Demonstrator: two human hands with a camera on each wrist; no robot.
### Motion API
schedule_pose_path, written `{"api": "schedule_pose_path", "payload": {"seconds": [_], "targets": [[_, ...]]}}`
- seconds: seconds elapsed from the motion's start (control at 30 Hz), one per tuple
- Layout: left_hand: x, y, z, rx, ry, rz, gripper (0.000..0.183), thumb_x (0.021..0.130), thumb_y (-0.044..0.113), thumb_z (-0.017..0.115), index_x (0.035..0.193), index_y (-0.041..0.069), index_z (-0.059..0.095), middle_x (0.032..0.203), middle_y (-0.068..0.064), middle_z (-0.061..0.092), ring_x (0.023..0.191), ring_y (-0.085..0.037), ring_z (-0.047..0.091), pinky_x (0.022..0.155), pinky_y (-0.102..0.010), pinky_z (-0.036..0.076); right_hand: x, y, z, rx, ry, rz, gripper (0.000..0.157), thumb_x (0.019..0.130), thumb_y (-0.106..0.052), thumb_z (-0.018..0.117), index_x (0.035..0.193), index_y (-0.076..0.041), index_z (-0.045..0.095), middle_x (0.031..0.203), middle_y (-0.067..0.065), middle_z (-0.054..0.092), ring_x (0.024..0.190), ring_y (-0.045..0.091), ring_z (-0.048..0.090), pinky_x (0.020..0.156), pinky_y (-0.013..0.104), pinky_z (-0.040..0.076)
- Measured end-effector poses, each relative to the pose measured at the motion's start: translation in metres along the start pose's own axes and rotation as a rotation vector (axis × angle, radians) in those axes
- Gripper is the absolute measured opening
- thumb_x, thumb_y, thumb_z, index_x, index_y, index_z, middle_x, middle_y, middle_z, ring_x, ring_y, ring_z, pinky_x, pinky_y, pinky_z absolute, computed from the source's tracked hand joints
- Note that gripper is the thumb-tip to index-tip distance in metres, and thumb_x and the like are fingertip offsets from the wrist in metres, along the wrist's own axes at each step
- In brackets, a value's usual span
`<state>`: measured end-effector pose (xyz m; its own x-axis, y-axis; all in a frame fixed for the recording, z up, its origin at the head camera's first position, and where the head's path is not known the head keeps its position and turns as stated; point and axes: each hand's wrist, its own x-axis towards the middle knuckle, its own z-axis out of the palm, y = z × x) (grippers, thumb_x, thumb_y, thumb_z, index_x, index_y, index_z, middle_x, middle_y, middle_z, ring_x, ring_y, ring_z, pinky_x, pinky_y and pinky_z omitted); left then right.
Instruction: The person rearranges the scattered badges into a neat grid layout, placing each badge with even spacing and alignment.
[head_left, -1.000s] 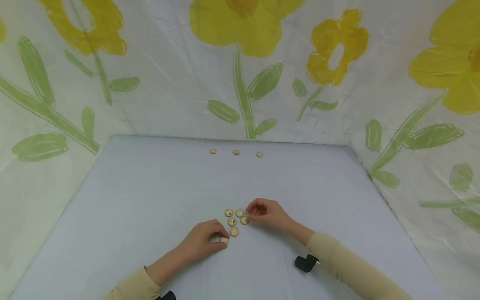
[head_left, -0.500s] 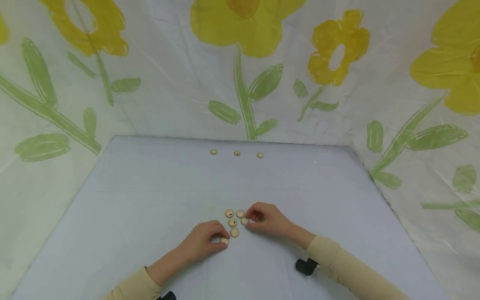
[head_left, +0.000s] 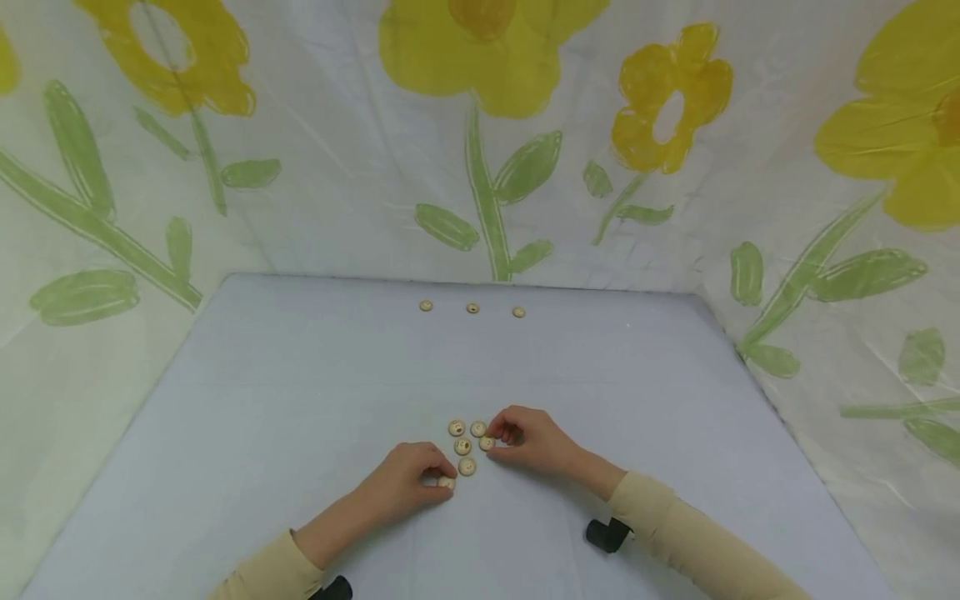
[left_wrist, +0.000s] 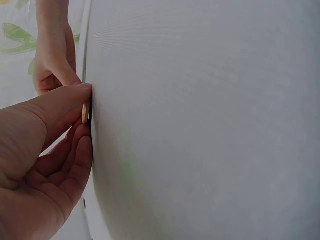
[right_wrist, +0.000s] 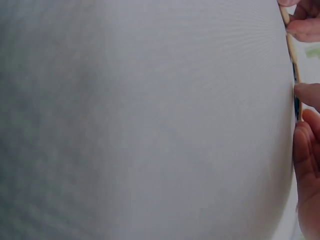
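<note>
Nearest, the left sleeve (head_left: 266, 573) and the right sleeve (head_left: 708, 537), both tan, enter from the lower edge, with a black left mount (head_left: 336, 588) and right mount (head_left: 606, 536) close to the wrists. The left hand (head_left: 401, 483) pinches the first disc (head_left: 446, 483), a pale round piece low on the table (head_left: 300, 367); thumb and forefinger are set narrow at its opposite sides, and the left wrist view shows it edge-on between them. Just beyond, and slightly to the right, lies the second disc (head_left: 467, 467). Farther back is the third disc (head_left: 462, 447), bearing a dark mark. To its right, the right hand (head_left: 536, 443) has thumb and forefinger closed narrowly about the rim of the fourth disc (head_left: 487, 443). Behind these lie the fifth disc (head_left: 478, 429), just beside the fourth, and, to the left, the sixth disc (head_left: 457, 427), also dark-marked. Near the far table edge, a spaced row comprises the left far disc (head_left: 426, 306), the middle far disc (head_left: 472, 308), with a dark mark, and the right far disc (head_left: 519, 312). Beyond hangs a white backdrop (head_left: 330, 167) painted with yellow flowers (head_left: 510, 71) and green stems.
</note>
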<state>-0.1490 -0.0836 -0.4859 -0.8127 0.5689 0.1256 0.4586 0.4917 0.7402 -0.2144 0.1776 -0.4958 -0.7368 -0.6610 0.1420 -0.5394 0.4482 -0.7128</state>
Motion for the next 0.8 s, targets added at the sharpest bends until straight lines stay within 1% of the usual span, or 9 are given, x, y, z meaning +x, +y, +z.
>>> {"api": "schedule_pose_path", "payload": {"seconds": [0.1, 0.13, 0.23, 0.33, 0.37, 0.4, 0.57, 0.8], "targets": [[0.000, 0.000, 0.000, 0.001, 0.023, 0.041, 0.013, 0.079, 0.006, 0.077, 0.092, 0.006, 0.074, 0.087, 0.003, 0.069, 0.081, -0.005, 0.061, 0.073, -0.024, 0.052, 0.000, 0.000, 0.000, -0.005, 0.007, -0.005, 0.021, 0.084, -0.022, 0.078, 0.100, -0.014, 0.066, 0.089, -0.006, 0.063, 0.079, 0.006, 0.057, 0.070, 0.023, 0.051], [-0.001, -0.001, 0.000, 0.011, 0.038, 0.073, 0.013, 0.078, 0.006, 0.077, 0.091, 0.005, 0.074, 0.086, 0.002, 0.069, 0.080, -0.005, 0.061, 0.072, -0.023, 0.052, 0.000, 0.000, 0.000, -0.004, 0.012, -0.011, 0.021, 0.084, -0.021, 0.078, 0.100, -0.014, 0.066, 0.089, -0.006, 0.063, 0.079, 0.006, 0.057, 0.070, 0.023, 0.051], [-0.001, -0.001, -0.001, 0.016, 0.060, 0.104, 0.013, 0.077, 0.005, 0.077, 0.089, 0.004, 0.074, 0.084, 0.002, 0.068, 0.077, -0.004, 0.060, 0.069, -0.022, 0.051, 0.000, 0.000, 0.001, -0.007, 0.018, -0.026, 0.021, 0.084, -0.020, 0.078, 0.100, -0.013, 0.066, 0.089, -0.006, 0.063, 0.078, 0.007, 0.057, 0.069, 0.023, 0.051], [-0.001, 0.000, -0.001, 0.010, 0.057, 0.098, 0.012, 0.077, 0.005, 0.077, 0.089, 0.004, 0.074, 0.083, 0.002, 0.069, 0.076, -0.004, 0.060, 0.068, -0.022, 0.051, 0.000, -0.001, 0.001, -0.007, 0.020, -0.029, 0.021, 0.084, -0.019, 0.078, 0.100, -0.013, 0.066, 0.089, -0.006, 0.062, 0.078, 0.007, 0.057, 0.069, 0.023, 0.051], [0.000, 0.000, -0.001, -0.003, 0.047, 0.072, 0.012, 0.078, 0.005, 0.077, 0.090, 0.004, 0.074, 0.084, 0.002, 0.069, 0.077, -0.004, 0.061, 0.069, -0.022, 0.051, 0.000, 0.000, 0.001, -0.007, 0.020, -0.029, 0.021, 0.084, -0.019, 0.078, 0.100, -0.013, 0.066, 0.089, -0.006, 0.062, 0.078, 0.007, 0.057, 0.069, 0.023, 0.051], [0.000, 0.000, -0.001, -0.007, 0.045, 0.063, 0.012, 0.078, 0.005, 0.077, 0.090, 0.005, 0.075, 0.084, 0.003, 0.069, 0.077, -0.004, 0.061, 0.069, -0.022, 0.051, 0.000, 0.000, 0.001, -0.005, 0.020, -0.028, 0.021, 0.084, -0.019, 0.078, 0.100, -0.013, 0.066, 0.088, -0.006, 0.062, 0.078, 0.007, 0.057, 0.069, 0.023, 0.051], [0.002, -0.001, -0.003, -0.007, 0.060, 0.050, 0.012, 0.079, 0.007, 0.077, 0.091, 0.006, 0.075, 0.084, 0.003, 0.070, 0.076, -0.004, 0.061, 0.070, -0.022, 0.051, -0.001, 0.000, 0.002, 0.000, 0.020, -0.025, 0.021, 0.083, -0.016, 0.079, 0.099, -0.013, 0.066, 0.088, -0.006, 0.062, 0.078, 0.007, 0.057, 0.069, 0.023, 0.051], [0.012, -0.004, -0.013, -0.006, 0.085, 0.036, 0.015, 0.079, 0.009, 0.078, 0.093, 0.005, 0.076, 0.089, 0.003, 0.070, 0.081, -0.006, 0.061, 0.073, -0.025, 0.052, -0.001, -0.001, 0.001, 0.004, 0.015, 0.005, 0.020, 0.083, -0.017, 0.079, 0.099, -0.014, 0.067, 0.088, -0.006, 0.062, 0.078, 0.007, 0.057, 0.069, 0.023, 0.050]]}}
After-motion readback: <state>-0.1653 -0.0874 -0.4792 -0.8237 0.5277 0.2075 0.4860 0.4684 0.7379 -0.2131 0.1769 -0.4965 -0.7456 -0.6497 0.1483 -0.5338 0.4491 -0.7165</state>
